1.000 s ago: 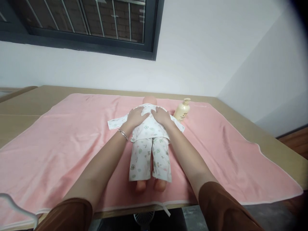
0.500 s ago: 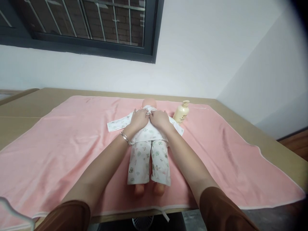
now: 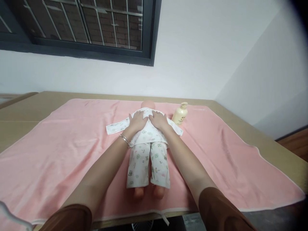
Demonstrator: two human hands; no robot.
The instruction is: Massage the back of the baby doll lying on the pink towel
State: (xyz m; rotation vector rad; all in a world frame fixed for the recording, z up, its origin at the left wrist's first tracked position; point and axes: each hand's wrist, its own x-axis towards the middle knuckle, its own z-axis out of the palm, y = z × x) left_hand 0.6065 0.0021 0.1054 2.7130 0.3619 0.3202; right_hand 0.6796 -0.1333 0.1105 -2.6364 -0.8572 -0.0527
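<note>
The pyjamas (image 3: 148, 136) look matt cloth, the blanket (image 3: 72, 144) faintly sheened cloth, bracelet (image 3: 124, 140) shiny metal, bottle (image 3: 180, 115) smooth plastic.

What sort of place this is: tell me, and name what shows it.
Probably an indoor room set up for baby-care practice: a dressed doll lies on a pink cloth spread over a table, and a pump bottle stands beside the doll.

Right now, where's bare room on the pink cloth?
Free pink cloth: left of the left forearm; right of bottle and right forearm. Crowded: centre, left hand and right hand on the doll, bottle beside its sleeve.
</note>
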